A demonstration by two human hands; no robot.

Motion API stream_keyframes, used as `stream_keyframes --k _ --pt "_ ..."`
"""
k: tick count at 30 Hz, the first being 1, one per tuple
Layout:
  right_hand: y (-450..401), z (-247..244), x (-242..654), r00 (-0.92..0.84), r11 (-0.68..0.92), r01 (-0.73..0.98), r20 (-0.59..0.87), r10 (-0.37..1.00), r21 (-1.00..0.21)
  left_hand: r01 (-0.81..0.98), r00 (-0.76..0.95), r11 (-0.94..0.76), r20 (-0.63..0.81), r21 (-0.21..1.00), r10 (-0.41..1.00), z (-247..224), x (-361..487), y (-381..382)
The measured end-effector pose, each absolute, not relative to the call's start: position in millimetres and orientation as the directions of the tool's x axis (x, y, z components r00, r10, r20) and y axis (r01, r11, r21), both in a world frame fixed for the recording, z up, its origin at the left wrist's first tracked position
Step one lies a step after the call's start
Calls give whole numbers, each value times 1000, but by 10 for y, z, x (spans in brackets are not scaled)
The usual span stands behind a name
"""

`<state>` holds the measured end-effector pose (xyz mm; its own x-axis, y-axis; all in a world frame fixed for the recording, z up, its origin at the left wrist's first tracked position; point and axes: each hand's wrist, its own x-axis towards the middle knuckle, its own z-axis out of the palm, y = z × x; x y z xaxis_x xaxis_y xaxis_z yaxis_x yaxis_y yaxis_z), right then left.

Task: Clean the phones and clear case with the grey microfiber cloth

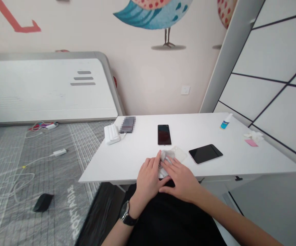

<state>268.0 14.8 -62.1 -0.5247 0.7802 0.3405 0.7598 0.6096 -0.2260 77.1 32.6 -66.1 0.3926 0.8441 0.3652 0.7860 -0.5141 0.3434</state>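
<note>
My left hand (149,174) and my right hand (181,179) meet at the near edge of the white table (132,160). Between them is a crumpled grey-white cloth (167,154), with a white part lower down. The left index finger lies along the cloth's left side, its thumb reaching under the right hand. My right fingers press on the cloth from the right, curled a little. Flat beside it lies a thin clear sheet or case (180,153), partly covered. A dark phone (164,135) lies just beyond, and a black-screened tablet (205,153) to the right.
A white power strip (112,134) and a blurred-out item (128,124) occupy the table's left end. Toward the right are a small spray bottle (226,122), crumpled white tissue (257,136) and a pink slip (251,142). Cables (16,184) cross the plastic-covered mattress at left.
</note>
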Motion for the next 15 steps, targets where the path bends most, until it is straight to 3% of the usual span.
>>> stream_keyframes --k 4,11,15 --pt "-170 -596 2844 -574 654 708 322 753 -267 791 388 -507 361 341 848 -673 770 316" --pt "322 -596 3036 -350 416 900 357 866 -128 770 382 -515 375 376 845 -647 767 338" --pt "116 -630 2674 -466 551 809 346 814 -205 781 383 -512 374 358 845 -660 770 325"
